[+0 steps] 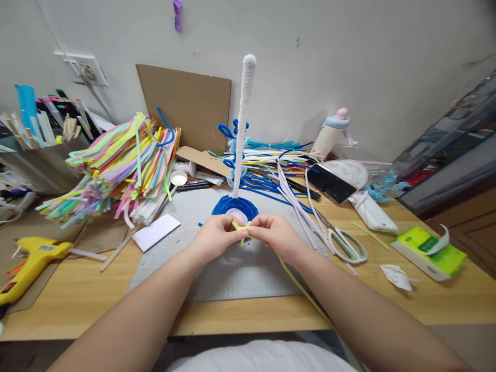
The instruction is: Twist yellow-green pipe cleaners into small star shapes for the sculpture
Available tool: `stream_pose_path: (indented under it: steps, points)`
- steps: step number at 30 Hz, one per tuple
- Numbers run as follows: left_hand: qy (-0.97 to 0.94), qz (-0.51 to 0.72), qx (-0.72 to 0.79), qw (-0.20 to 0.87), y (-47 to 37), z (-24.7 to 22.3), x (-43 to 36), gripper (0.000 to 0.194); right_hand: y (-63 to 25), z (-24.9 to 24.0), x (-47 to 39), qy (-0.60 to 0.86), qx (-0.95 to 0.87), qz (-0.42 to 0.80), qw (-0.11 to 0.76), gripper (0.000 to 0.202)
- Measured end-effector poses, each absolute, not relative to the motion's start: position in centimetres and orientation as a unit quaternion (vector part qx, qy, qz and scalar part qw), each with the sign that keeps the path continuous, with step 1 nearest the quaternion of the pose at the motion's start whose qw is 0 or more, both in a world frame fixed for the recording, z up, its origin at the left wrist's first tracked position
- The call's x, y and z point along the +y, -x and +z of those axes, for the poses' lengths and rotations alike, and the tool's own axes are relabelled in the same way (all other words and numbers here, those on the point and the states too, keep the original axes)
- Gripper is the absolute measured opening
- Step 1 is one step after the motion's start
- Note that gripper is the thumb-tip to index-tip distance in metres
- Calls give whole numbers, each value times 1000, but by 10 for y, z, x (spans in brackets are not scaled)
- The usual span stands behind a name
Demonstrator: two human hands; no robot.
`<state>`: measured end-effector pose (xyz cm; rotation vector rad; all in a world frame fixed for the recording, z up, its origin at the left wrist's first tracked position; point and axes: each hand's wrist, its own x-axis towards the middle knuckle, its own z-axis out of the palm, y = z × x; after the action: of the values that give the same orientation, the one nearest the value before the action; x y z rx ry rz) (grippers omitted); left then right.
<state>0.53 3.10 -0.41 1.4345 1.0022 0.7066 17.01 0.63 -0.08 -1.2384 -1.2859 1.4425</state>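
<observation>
Between the fingertips of both hands is a yellow pipe cleaner [242, 227], bent into small loops. My left hand [215, 235] pinches one side of it, and my right hand [273, 232] pinches the other. A long yellow tail hangs from under my right hand toward the table's front edge. Just behind my hands stands a coiled blue pipe-cleaner base [220, 205] with a pale round piece inside. From it rises an upright post wrapped in white [244, 103], with blue curled shapes [234, 147] beside it.
A grey cutting mat [163, 279] lies beneath. Left are a pipe-cleaner bundle [116, 160], a yellow glue gun [34, 261] and a white card [156, 232]. Right are scissors [346, 247], a phone [331, 183], a green tissue pack [428, 253] and a crumpled tissue [397, 277]. Cardboard [186, 103] leans on the wall.
</observation>
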Motion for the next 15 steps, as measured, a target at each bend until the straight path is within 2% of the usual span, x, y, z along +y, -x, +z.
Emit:
stream_pose_path:
  steps: [3, 7, 11, 15]
  points:
    - [-618, 295, 418, 597, -2, -1, 32, 26, -177, 2, 8, 464, -526, 599, 388, 24]
    - [-528, 312, 361, 702, -1, 5, 30, 24, -187, 4, 12, 406, -515, 654, 377, 22]
    - [-427, 336, 315, 779, -2, 8, 28, 24, -186, 2, 11, 362, -489, 681, 407, 20]
    - [-394, 374, 295, 786, -6, 7, 27, 23, -175, -2, 7, 360, -480, 650, 466, 22]
